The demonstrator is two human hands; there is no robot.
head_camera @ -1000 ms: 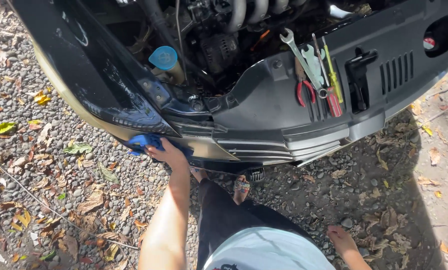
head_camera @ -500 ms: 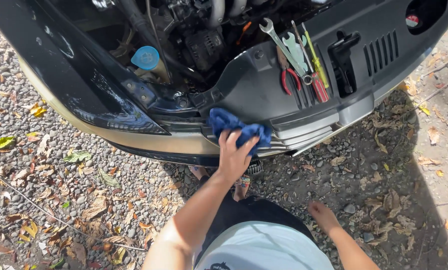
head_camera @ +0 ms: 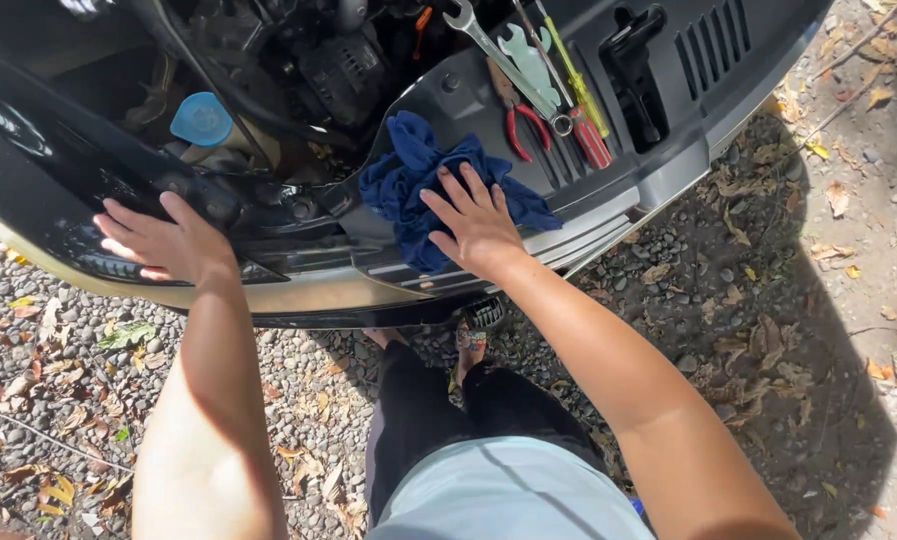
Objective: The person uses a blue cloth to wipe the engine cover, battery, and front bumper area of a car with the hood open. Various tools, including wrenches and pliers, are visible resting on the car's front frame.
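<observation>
The cloth [head_camera: 438,190] lay on the front panel [head_camera: 628,175] of the car, with the right hand [head_camera: 478,225] flat on top of it. To the right of the cloth, on the same panel, lay the pliers [head_camera: 518,120], wrenches [head_camera: 498,55] and screwdrivers [head_camera: 578,100]. To the left of the cloth sat the reservoir cap [head_camera: 201,118], and nearer the person than that cap the left hand [head_camera: 163,240] rested on the headlight [head_camera: 88,235]

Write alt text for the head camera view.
A person's right hand presses a blue rag flat on a car's dark front panel, while the left hand rests on the headlight. Wrenches, pliers and screwdrivers lie nearby.
</observation>
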